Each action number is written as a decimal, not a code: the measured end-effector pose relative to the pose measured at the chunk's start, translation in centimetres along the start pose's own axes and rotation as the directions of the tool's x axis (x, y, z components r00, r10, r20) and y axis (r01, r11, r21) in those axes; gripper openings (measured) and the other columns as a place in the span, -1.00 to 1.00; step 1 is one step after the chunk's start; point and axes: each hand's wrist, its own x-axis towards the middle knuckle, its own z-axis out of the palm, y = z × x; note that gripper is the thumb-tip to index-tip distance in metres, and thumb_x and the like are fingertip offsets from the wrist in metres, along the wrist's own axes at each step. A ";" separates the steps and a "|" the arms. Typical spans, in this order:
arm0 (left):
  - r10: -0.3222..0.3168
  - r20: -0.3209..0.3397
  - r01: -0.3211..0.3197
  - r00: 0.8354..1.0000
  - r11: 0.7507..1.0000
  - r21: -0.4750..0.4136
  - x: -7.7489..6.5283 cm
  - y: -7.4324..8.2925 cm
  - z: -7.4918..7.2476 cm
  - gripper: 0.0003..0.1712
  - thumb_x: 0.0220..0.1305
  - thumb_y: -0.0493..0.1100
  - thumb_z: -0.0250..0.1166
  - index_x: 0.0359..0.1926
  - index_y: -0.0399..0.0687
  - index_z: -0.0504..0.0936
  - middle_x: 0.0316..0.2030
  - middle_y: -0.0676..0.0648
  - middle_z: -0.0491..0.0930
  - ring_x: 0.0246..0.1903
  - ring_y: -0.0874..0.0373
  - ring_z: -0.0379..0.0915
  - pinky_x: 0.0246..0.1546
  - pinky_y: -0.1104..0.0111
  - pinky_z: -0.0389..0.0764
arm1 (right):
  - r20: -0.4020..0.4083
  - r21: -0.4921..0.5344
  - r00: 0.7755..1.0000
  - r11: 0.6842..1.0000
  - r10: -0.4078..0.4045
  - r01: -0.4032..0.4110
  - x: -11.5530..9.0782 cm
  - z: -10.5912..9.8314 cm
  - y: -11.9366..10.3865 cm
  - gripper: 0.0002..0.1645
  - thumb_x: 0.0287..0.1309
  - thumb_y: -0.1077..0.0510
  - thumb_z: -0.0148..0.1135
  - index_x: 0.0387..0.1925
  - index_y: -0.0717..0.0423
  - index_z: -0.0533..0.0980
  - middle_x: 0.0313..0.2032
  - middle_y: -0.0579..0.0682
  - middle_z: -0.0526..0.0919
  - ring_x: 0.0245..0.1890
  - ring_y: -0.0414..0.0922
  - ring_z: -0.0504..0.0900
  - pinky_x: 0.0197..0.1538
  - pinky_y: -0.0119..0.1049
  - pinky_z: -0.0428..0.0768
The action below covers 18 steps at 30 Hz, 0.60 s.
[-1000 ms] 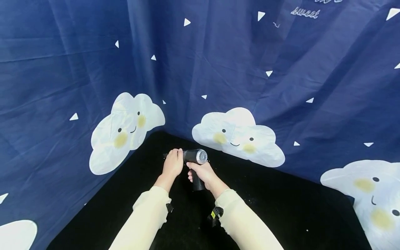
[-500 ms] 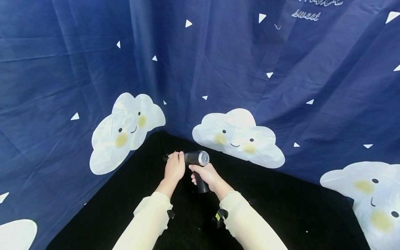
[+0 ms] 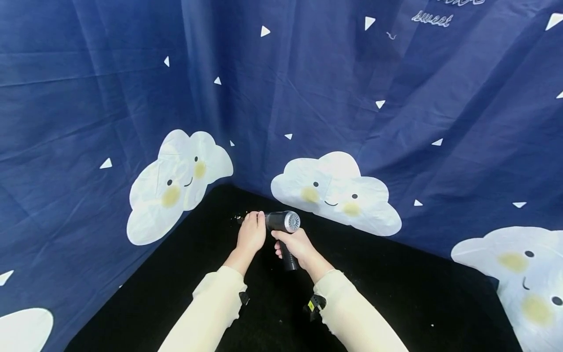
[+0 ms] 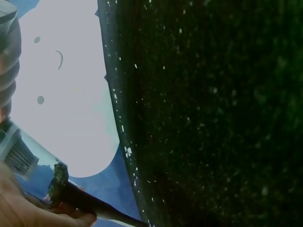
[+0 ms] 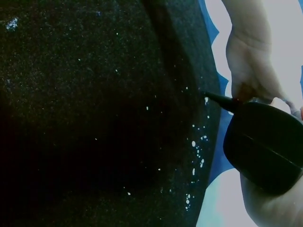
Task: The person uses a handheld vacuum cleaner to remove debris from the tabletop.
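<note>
A black handheld vacuum cleaner (image 3: 276, 221) with a silver vented rear end is held low over the black surface. My right hand (image 3: 300, 245) grips its handle. Farther forward, my left hand (image 3: 252, 236) holds the front of the body, covering much of it in the head view. The left wrist view shows a pleated filter (image 4: 21, 153) through a clear section. A narrow dark nozzle (image 4: 106, 209) reaches to the surface at its edge. White crumbs (image 5: 193, 144) lie scattered near the nozzle tip in the right wrist view.
The black surface (image 3: 374, 293) ends against a blue curtain (image 3: 246, 98) printed with white clouds (image 3: 336, 188) and triangles. Its far corner lies just beyond the hands. More white specks (image 4: 128, 151) line the surface's edge.
Both hands and the vacuum cleaner have shifted a little to the right. White crumbs left of the left hand now show more plainly. The hold of both hands stays the same.
</note>
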 end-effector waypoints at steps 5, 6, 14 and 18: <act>0.024 0.032 -0.024 0.999 1.000 0.013 0.6 -0.2 0.3 -0.42 0.58 0.06 -0.22 0.11 -0.32 0.52 0.05 -0.30 0.53 0.11 -0.23 0.47 0.15 -0.03 0.44 | -0.036 0.012 0.999 1.000 -0.009 0.009 1.8 -0.3 2.1 -0.68 0.23 0.11 0.30 -0.14 0.30 0.53 -0.58 0.06 0.58 -0.60 -0.12 0.60 -0.44 -0.24 0.66; 0.027 0.041 -0.028 0.999 0.999 0.017 0.7 -0.2 0.4 -0.41 0.58 0.07 -0.22 0.12 -0.31 0.52 0.05 -0.30 0.53 0.11 -0.23 0.47 0.15 -0.03 0.44 | -0.045 0.017 0.999 1.000 -0.011 0.011 2.1 -0.2 2.5 -0.66 0.23 0.09 0.30 -0.12 0.29 0.53 -0.58 0.05 0.58 -0.60 -0.13 0.60 -0.44 -0.24 0.66; 0.053 0.089 -0.059 0.995 0.996 0.068 1.7 -0.5 0.4 -0.35 0.58 0.10 -0.27 0.16 -0.34 0.50 0.09 -0.31 0.52 0.14 -0.22 0.45 0.18 -0.02 0.42 | -0.104 0.080 0.995 0.997 -0.009 0.017 2.9 0.5 3.4 -0.60 0.19 0.04 0.32 -0.16 0.34 0.52 -0.60 0.01 0.57 -0.63 -0.18 0.60 -0.48 -0.32 0.63; 0.052 0.094 -0.059 0.994 0.995 0.078 2.0 -0.5 0.3 -0.34 0.58 0.11 -0.27 0.16 -0.36 0.50 0.09 -0.32 0.53 0.15 -0.23 0.45 0.18 -0.02 0.42 | -0.101 0.108 0.995 0.994 0.008 0.003 3.1 0.6 3.3 -0.65 0.19 0.05 0.31 -0.25 0.29 0.51 -0.59 0.02 0.57 -0.63 -0.18 0.60 -0.47 -0.33 0.63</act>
